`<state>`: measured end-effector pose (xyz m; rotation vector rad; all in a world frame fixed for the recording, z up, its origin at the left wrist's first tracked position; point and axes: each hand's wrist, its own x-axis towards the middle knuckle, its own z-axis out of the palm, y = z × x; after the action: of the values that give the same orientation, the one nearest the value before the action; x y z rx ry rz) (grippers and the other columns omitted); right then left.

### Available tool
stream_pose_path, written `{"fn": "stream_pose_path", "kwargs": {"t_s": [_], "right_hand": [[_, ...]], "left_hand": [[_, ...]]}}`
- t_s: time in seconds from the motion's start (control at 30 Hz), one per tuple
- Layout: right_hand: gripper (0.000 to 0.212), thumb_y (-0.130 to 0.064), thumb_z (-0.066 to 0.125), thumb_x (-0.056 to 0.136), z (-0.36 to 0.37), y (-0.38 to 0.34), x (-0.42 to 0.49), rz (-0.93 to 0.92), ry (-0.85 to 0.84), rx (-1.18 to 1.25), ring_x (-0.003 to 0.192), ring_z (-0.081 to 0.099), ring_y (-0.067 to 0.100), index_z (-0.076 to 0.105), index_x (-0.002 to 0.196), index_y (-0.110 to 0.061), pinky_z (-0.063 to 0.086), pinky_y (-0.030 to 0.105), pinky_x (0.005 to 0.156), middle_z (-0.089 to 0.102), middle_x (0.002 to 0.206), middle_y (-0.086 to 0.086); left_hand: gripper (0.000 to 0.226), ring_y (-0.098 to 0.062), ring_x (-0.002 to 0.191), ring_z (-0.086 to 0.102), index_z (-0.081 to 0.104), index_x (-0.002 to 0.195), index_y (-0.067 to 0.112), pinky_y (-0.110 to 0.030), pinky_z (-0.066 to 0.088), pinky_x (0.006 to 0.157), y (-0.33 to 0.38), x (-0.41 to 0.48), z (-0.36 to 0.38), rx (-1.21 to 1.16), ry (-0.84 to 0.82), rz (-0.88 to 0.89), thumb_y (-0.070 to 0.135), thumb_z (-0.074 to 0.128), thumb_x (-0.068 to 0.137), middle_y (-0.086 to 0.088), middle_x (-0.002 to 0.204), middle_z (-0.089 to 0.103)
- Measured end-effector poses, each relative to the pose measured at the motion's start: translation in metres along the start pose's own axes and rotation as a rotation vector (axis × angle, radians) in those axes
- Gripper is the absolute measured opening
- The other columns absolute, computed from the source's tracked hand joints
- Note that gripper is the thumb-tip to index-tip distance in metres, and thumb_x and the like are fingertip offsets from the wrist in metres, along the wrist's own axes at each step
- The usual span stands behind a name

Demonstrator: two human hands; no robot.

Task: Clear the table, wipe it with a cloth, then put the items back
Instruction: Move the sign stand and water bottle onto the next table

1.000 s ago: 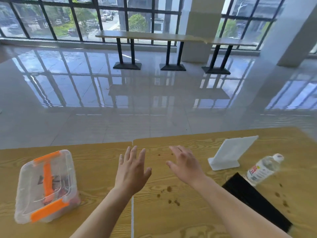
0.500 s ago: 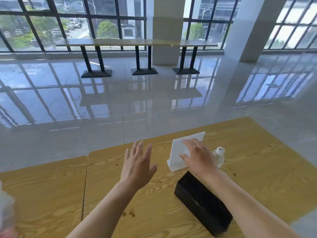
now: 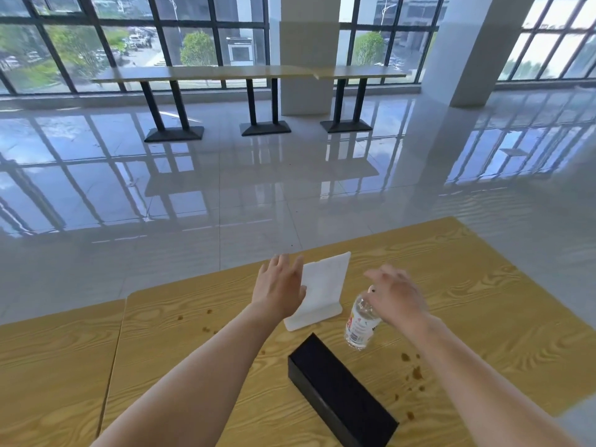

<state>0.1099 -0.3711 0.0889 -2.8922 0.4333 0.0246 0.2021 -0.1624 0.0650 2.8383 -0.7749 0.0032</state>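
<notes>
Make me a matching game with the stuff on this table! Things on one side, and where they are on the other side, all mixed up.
Things:
1. white stand
2. water bottle
3. black box
4. brown spots

Clues:
A. scattered over the wooden table
B. long, and lying closest to us
C. its top hides behind the right hand
D. its left edge is behind the left hand

Pairs: 1-D, 2-C, 3-B, 4-A.
</notes>
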Motion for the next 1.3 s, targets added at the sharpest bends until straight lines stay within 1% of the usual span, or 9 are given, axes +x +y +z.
{"fn": "stream_pose_path", "kwargs": {"t_s": [0.1, 0.23, 0.33, 0.5, 0.6, 0.77, 0.93, 1.1, 1.3], "right_hand": [[0.036, -0.029, 0.062, 0.091, 0.005, 0.003, 0.003, -0.023, -0.018, 0.014, 0.111, 0.052, 0.023, 0.06, 0.125, -0.016, 0.046, 0.033, 0.091, 0.058, 0.122, 0.005], [0.025, -0.027, 0.066, 0.089, 0.008, 0.004, 0.006, -0.059, 0.009, -0.01, 0.096, 0.057, 0.021, 0.066, 0.108, -0.01, 0.049, 0.031, 0.082, 0.062, 0.106, 0.004], [0.024, -0.024, 0.067, 0.088, 0.007, 0.004, 0.009, -0.06, 0.017, -0.015, 0.093, 0.058, 0.02, 0.068, 0.107, -0.009, 0.049, 0.029, 0.079, 0.064, 0.104, 0.004], [0.02, -0.017, 0.066, 0.085, 0.005, -0.002, 0.011, -0.056, 0.016, -0.008, 0.09, 0.059, 0.019, 0.069, 0.104, -0.011, 0.046, 0.026, 0.072, 0.065, 0.102, 0.002], [0.02, -0.016, 0.066, 0.085, 0.004, -0.009, 0.012, -0.081, 0.022, 0.008, 0.093, 0.059, 0.017, 0.069, 0.104, -0.013, 0.042, 0.023, 0.072, 0.066, 0.103, 0.0], [0.021, -0.018, 0.068, 0.084, -0.003, -0.038, 0.013, -0.125, 0.052, 0.038, 0.093, 0.06, 0.018, 0.07, 0.104, -0.013, 0.045, 0.026, 0.074, 0.067, 0.104, 0.001], [0.023, -0.012, 0.065, 0.082, -0.007, -0.088, 0.018, -0.241, 0.062, 0.058, 0.092, 0.06, 0.019, 0.07, 0.104, -0.011, 0.041, 0.024, 0.072, 0.067, 0.103, 0.003], [0.025, -0.015, 0.068, 0.08, -0.003, -0.146, 0.023, -0.357, 0.044, 0.076, 0.091, 0.064, 0.02, 0.072, 0.104, -0.011, 0.051, 0.029, 0.075, 0.07, 0.102, 0.004], [0.028, -0.011, 0.065, 0.078, 0.006, -0.232, 0.023, -0.519, 0.012, 0.1, 0.092, 0.065, 0.023, 0.073, 0.105, -0.011, 0.047, 0.027, 0.075, 0.072, 0.101, 0.006]], "left_hand": [[0.027, -0.027, 0.099, 0.054, 0.048, 0.115, 0.016, -0.035, 0.044, 0.074, 0.003, 0.005, 0.009, -0.037, -0.017, -0.017, 0.027, 0.057, 0.092, -0.005, 0.105, 0.055], [0.007, -0.023, 0.082, 0.055, 0.055, 0.098, 0.016, -0.031, 0.038, 0.059, 0.0, 0.014, 0.015, -0.04, 0.035, -0.034, 0.014, 0.056, 0.091, -0.001, 0.09, 0.057], [0.015, -0.023, 0.066, 0.054, 0.057, 0.082, 0.016, -0.029, 0.032, 0.05, -0.005, 0.019, 0.018, -0.054, 0.047, -0.066, 0.002, 0.055, 0.086, -0.001, 0.078, 0.058], [0.019, -0.025, 0.061, 0.054, 0.054, 0.072, 0.013, -0.033, 0.039, 0.05, -0.012, 0.02, 0.017, -0.074, 0.072, -0.046, 0.0, 0.054, 0.085, -0.003, 0.072, 0.058], [0.017, -0.025, 0.063, 0.055, 0.059, 0.075, 0.011, -0.036, 0.044, 0.053, -0.025, 0.015, 0.015, -0.085, 0.103, -0.041, -0.002, 0.054, 0.085, -0.003, 0.075, 0.059], [0.011, -0.033, 0.068, 0.059, 0.063, 0.083, 0.009, -0.039, 0.047, 0.056, -0.062, -0.005, 0.0, -0.094, 0.158, -0.067, 0.001, 0.054, 0.084, -0.006, 0.08, 0.061], [0.011, -0.038, 0.072, 0.061, 0.062, 0.082, 0.011, -0.039, 0.045, 0.056, -0.106, -0.038, -0.022, -0.091, 0.218, -0.131, 0.001, 0.056, 0.082, -0.006, 0.081, 0.063], [0.013, -0.032, 0.067, 0.06, 0.064, 0.081, 0.011, -0.037, 0.046, 0.053, -0.156, -0.081, -0.041, -0.053, 0.257, -0.245, 0.0, 0.057, 0.082, -0.003, 0.078, 0.062], [0.011, -0.03, 0.062, 0.059, 0.063, 0.077, 0.01, -0.036, 0.048, 0.052, -0.221, -0.144, -0.063, -0.01, 0.307, -0.417, 0.001, 0.059, 0.083, -0.002, 0.072, 0.061]]}}
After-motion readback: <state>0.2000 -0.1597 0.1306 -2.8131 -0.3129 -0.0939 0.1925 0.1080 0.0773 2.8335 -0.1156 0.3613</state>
